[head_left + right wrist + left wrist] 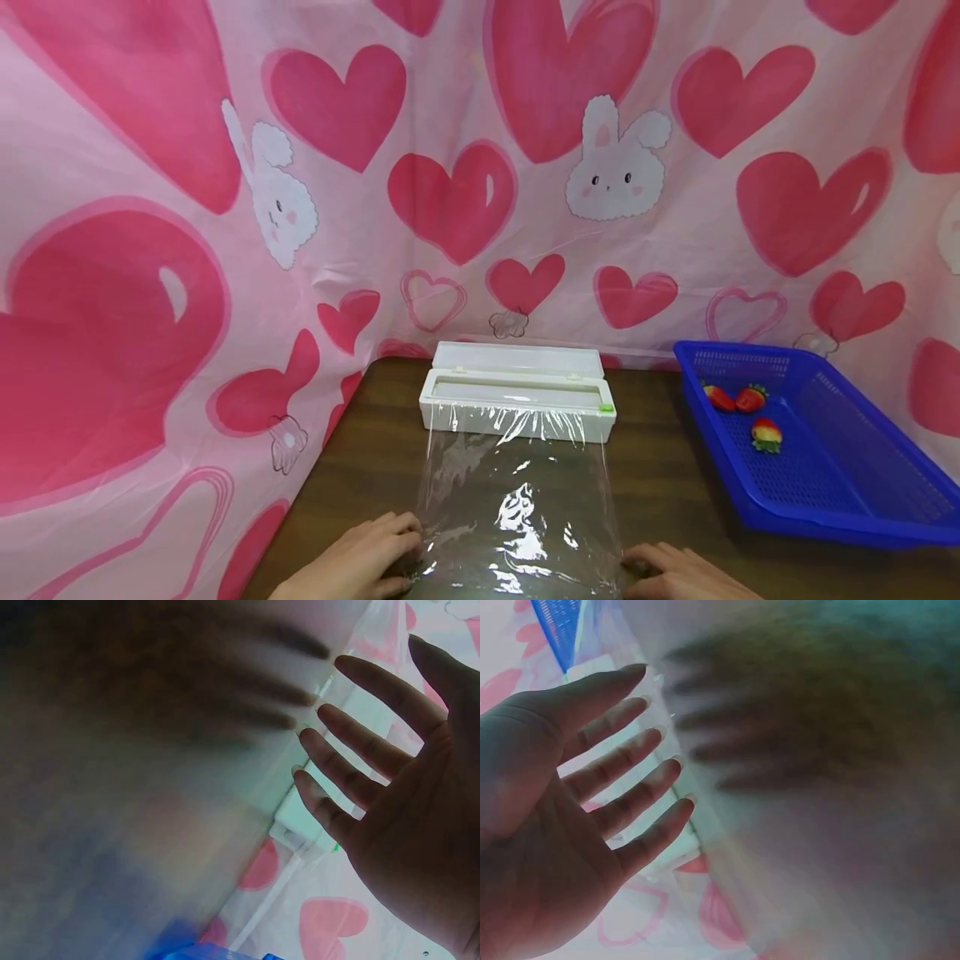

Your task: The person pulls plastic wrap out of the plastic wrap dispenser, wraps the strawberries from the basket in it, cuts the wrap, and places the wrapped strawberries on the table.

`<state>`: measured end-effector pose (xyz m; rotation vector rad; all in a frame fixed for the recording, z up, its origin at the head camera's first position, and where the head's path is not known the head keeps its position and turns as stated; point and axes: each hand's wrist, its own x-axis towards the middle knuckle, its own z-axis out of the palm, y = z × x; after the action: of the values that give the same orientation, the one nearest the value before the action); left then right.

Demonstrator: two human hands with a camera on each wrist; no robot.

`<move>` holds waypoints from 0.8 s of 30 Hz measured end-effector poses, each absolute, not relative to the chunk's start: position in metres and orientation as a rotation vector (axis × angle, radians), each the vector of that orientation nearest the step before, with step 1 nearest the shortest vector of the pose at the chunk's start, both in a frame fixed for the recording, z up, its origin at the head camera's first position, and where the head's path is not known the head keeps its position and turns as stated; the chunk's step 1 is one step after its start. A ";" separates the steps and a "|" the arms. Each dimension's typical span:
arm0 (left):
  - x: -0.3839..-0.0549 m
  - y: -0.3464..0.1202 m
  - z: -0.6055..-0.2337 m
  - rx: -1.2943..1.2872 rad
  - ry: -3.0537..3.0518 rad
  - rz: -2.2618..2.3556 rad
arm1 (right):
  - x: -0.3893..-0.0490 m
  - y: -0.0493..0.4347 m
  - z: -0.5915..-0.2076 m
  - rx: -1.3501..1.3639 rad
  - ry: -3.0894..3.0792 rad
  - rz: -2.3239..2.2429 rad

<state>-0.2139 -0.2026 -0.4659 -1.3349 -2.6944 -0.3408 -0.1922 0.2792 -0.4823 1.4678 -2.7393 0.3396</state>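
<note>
A sheet of clear plastic wrap (517,517) stretches toward me from a white wrap dispenser (517,422) over the dark table. Beside the sheet's left edge is my left hand (363,560), fingertips right at the film's border. At the opposite edge my right hand (667,573) rests low, its fingertips close to the film. Both wrist views show the fingers spread and fairly straight, with the fingertips at the glossy table surface, where dark reflections mirror them. The dispenser's lid (517,359) stands raised at the back, and a small green piece (606,408) sits at its right end.
A blue plastic basket (862,500) stands on the right with several strawberries (751,398) inside. Behind the brown wooden table (360,467) hangs a pink cloth (465,333) with hearts and rabbits, which also runs along the left side.
</note>
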 end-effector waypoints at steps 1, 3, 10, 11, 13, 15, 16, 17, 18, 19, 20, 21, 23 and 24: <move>-0.214 -0.202 -0.463 -1.325 -2.716 -0.341 | -0.194 0.278 -0.479 1.482 -2.748 0.356; -0.214 -0.198 -0.456 -1.297 -2.746 -0.346 | -0.195 0.276 -0.470 1.471 -2.789 0.398; -0.223 -0.174 -0.419 -1.247 -2.726 -0.327 | -0.199 0.240 -0.418 1.213 -2.869 0.354; -0.225 -0.168 -0.415 -1.251 -2.726 -0.310 | -0.201 0.231 -0.413 1.185 -2.843 0.320; -0.234 -0.155 -0.409 -1.259 -2.762 -0.287 | -0.209 0.214 -0.408 1.152 -2.795 0.280; -0.245 -0.141 -0.409 -1.271 -2.812 -0.277 | -0.221 0.198 -0.411 1.154 -2.731 0.238; -0.251 -0.135 -0.411 -1.274 -2.844 -0.282 | -0.227 0.192 -0.412 1.150 -2.755 0.245; -0.257 -0.130 -0.413 -1.274 -2.876 -0.284 | -0.234 0.186 -0.415 1.151 -2.783 0.260; -0.263 -0.125 -0.417 -1.268 -2.907 -0.289 | -0.240 0.181 -0.418 1.150 -2.819 0.280; -0.268 -0.121 -0.421 -1.267 -2.932 -0.297 | -0.246 0.178 -0.422 1.147 -2.860 0.298; -0.274 -0.119 -0.425 -1.261 -2.957 -0.302 | -0.252 0.175 -0.426 1.139 -2.904 0.317; -0.279 -0.117 -0.428 -1.255 -2.979 -0.308 | -0.257 0.174 -0.431 1.125 -2.949 0.342; -0.287 -0.115 -0.436 -1.237 -3.011 -0.317 | -0.266 0.174 -0.438 1.096 -3.026 0.381; -0.290 -0.115 -0.439 -1.227 -3.025 -0.328 | -0.270 0.175 -0.442 1.082 -3.053 0.395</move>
<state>-0.2898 -0.1152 -0.4387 -1.2272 -3.0249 -0.3280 -0.2697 0.1754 -0.4417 1.0819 -3.0531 0.3953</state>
